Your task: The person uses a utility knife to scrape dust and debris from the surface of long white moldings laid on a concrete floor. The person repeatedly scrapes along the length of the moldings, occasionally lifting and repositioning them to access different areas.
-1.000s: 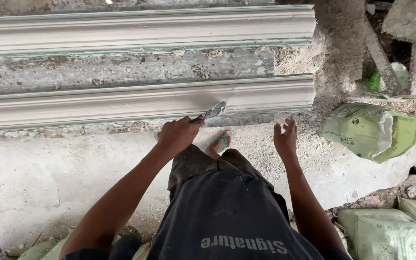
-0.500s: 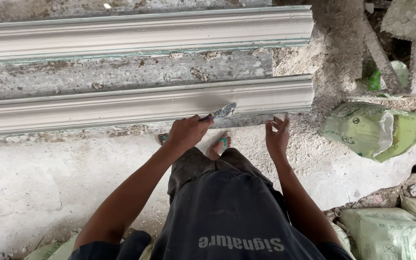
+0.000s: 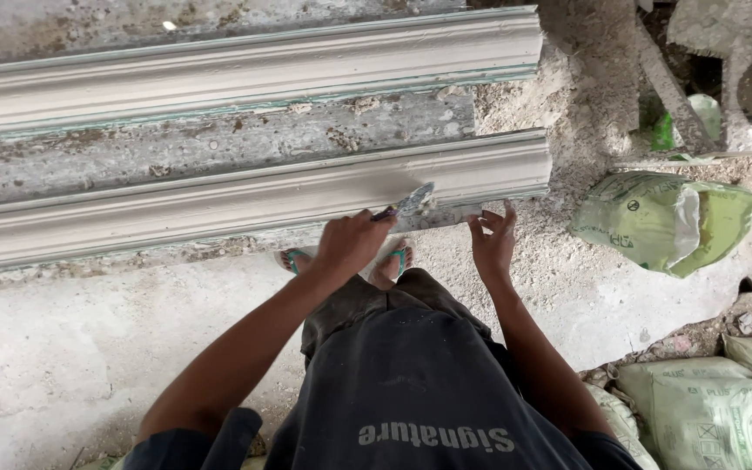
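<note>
My left hand (image 3: pixel 350 244) grips a small putty knife (image 3: pixel 413 203), its plaster-smeared blade resting on the lower face of the near grey plaster moulding (image 3: pixel 219 202). This long moulding lies on the ground in front of me, its right end close by. My right hand (image 3: pixel 493 240) is empty, fingers spread, with the fingertips at the moulding's bottom edge just right of the blade. A second, similar moulding (image 3: pixel 245 70) lies parallel behind it. My feet in teal flip-flops (image 3: pixel 391 261) stand right below the near moulding.
A crumpled pale green sack (image 3: pixel 668 222) lies on the ground to the right. More full sacks (image 3: pixel 715 409) are stacked at the bottom right. Rubble and a grey plank (image 3: pixel 668 83) fill the top right corner. Rough concrete floor (image 3: pixel 63 348) spreads to the left.
My left hand has slid the putty knife to the right along the near moulding. My right hand has stayed at the moulding's lower edge with only a small shift.
</note>
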